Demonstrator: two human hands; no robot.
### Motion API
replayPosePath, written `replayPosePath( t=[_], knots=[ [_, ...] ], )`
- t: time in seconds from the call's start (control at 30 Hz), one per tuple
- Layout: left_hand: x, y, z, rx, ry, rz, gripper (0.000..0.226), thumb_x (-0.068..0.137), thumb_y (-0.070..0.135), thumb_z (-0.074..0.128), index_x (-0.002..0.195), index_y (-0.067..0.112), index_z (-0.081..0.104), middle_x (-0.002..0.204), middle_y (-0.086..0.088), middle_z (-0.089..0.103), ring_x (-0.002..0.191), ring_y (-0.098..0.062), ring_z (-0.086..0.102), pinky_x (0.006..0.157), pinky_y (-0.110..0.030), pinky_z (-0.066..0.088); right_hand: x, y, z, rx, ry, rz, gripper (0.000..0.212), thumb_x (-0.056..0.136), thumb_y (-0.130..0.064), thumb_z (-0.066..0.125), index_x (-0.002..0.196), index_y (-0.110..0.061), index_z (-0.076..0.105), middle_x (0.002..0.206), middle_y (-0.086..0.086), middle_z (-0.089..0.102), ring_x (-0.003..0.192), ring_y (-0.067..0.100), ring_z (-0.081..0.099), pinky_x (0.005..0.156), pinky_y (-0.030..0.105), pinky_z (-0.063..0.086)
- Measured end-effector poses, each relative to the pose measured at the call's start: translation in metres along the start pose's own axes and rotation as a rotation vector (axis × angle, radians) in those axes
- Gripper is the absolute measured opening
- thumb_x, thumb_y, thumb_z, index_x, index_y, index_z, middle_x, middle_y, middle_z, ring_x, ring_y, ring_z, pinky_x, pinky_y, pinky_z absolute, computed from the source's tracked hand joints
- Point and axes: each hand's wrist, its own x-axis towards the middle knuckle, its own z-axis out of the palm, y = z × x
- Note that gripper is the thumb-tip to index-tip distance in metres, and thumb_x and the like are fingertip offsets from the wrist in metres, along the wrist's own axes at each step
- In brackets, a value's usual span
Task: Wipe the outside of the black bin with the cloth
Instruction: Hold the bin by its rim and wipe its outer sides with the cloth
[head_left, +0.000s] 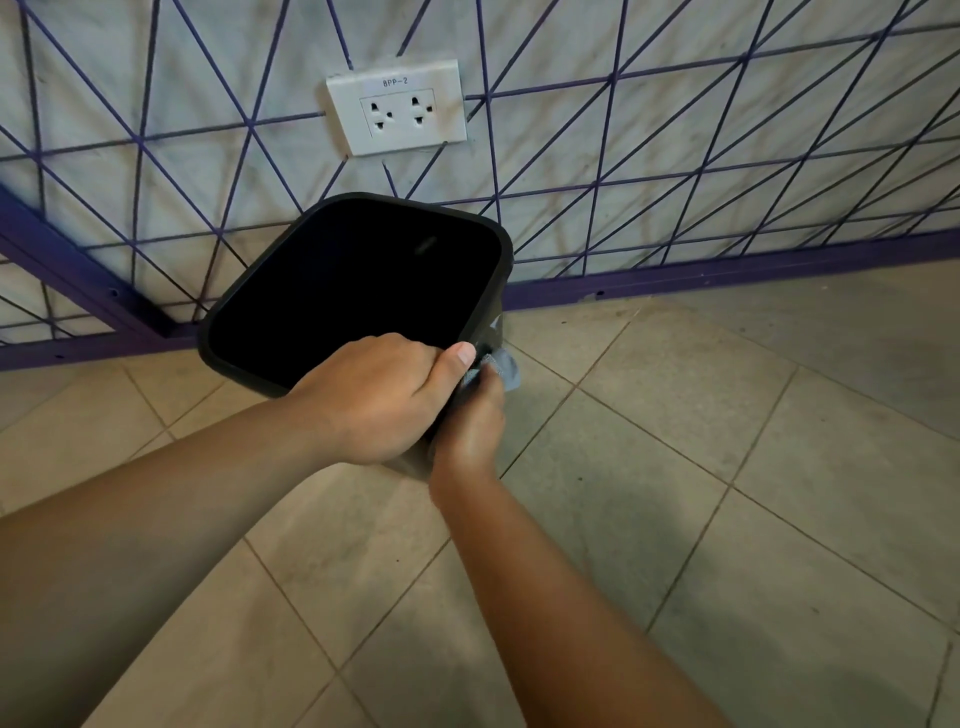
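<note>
The black bin (358, 280), tilted on the floor (675, 467) by the wall, is gripped at its near rim by the left hand (374, 395). The cloth (498, 366) is held in the right hand's (470, 426) curled fingers and pressed to the bin's right outer side; wiping is judged underway, and a stroke along that side is called for next.

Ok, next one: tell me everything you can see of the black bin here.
The black bin is a rounded-square container, matte and plastic-looking, with a thick rolled rim. Its opening faces the camera and its inside is dark, with nothing visible in it. It sits tilted at the foot of the wall with purple lines, above the tiled floor. The left hand grips its near rim, thumb along the edge. The right hand presses a grey-blue cloth against its outer right side near the corner. Its base is hidden.
</note>
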Motion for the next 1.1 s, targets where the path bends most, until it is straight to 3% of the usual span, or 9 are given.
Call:
replayPosePath(
  t=[0.1,0.27,0.37,0.53,0.67,0.73,0.83,1.0,1.1],
  knots=[
    [0.002,0.0,0.0,0.017,0.006,0.002,0.057,0.104,0.048,0.022,0.06,0.023,0.051,0.053,0.004,0.051,0.051,-0.009,0.052,0.058,-0.034,0.039,0.011,-0.004,-0.004,-0.044,0.038,-0.009,0.06,0.119,-0.049,0.046,0.165,-0.012,0.06,0.156,0.01,0.068,0.141,0.028,0.066,0.09,0.033,0.055],
    [0.001,-0.001,-0.001,0.008,-0.008,-0.001,0.059,0.103,0.049,0.023,0.064,0.022,0.057,0.058,0.002,0.058,0.057,-0.012,0.059,0.061,-0.039,0.047,0.007,0.011,-0.005,-0.06,-0.021,-0.076,0.1,0.082,-0.076,0.057,0.164,-0.019,0.062,0.161,0.007,0.068,0.149,0.025,0.065,0.125,0.045,0.054],
    [0.0,0.001,-0.001,0.015,0.007,0.007,0.057,0.106,0.045,0.026,0.057,0.024,0.045,0.051,0.003,0.046,0.049,-0.01,0.048,0.056,-0.031,0.033,0.025,0.002,-0.011,-0.122,-0.01,-0.057,0.075,0.109,-0.065,0.048,0.165,-0.016,0.059,0.163,0.014,0.063,0.15,0.031,0.061,0.109,0.042,0.056],
    [0.0,-0.001,-0.002,-0.012,0.005,0.003,0.057,0.106,0.045,0.028,0.055,0.026,0.046,0.048,0.006,0.047,0.047,-0.006,0.05,0.055,-0.029,0.034,0.015,0.022,-0.008,-0.156,-0.072,-0.233,0.108,0.074,-0.078,0.046,0.169,-0.028,0.056,0.168,0.003,0.062,0.157,0.022,0.057,0.135,0.05,0.045],
    [0.001,0.0,-0.001,0.005,0.036,0.011,0.056,0.107,0.043,0.027,0.056,0.026,0.042,0.05,0.005,0.045,0.048,-0.008,0.047,0.054,-0.029,0.031,0.032,0.008,-0.012,-0.162,-0.05,-0.135,0.08,0.103,-0.065,0.044,0.169,-0.021,0.054,0.168,0.014,0.059,0.153,0.031,0.058,0.127,0.051,0.051],
    [0.001,-0.001,-0.002,-0.007,0.017,0.006,0.056,0.106,0.044,0.027,0.057,0.026,0.047,0.052,0.006,0.05,0.05,-0.007,0.051,0.055,-0.028,0.033,0.024,0.007,-0.007,-0.194,-0.064,-0.115,0.094,0.091,-0.073,0.048,0.17,-0.023,0.053,0.169,0.011,0.058,0.157,0.034,0.056,0.12,0.047,0.055],
    [0.002,-0.001,-0.002,0.0,0.003,0.013,0.055,0.106,0.044,0.026,0.059,0.028,0.051,0.054,0.006,0.055,0.055,-0.006,0.056,0.058,-0.026,0.036,0.015,0.015,-0.003,-0.172,-0.04,-0.171,0.116,0.068,-0.08,0.046,0.171,-0.028,0.054,0.169,0.004,0.06,0.16,0.026,0.052,0.135,0.054,0.043],
    [0.004,0.0,-0.002,0.035,0.035,0.029,0.058,0.106,0.043,0.027,0.053,0.026,0.04,0.047,0.006,0.042,0.045,-0.006,0.049,0.052,-0.027,0.029,0.026,-0.001,-0.015,-0.198,0.025,-0.008,0.062,0.119,-0.053,0.042,0.167,-0.017,0.056,0.165,0.018,0.061,0.152,0.038,0.059,0.09,0.036,0.055],
    [0.004,-0.003,-0.002,0.001,0.011,0.03,0.058,0.106,0.043,0.029,0.052,0.026,0.044,0.041,0.01,0.05,0.048,0.004,0.054,0.052,-0.026,0.029,0.008,0.01,-0.005,-0.19,-0.037,-0.069,0.083,0.097,-0.064,0.051,0.17,-0.023,0.055,0.167,0.01,0.06,0.157,0.031,0.056,0.127,0.05,0.051]
  ],
)
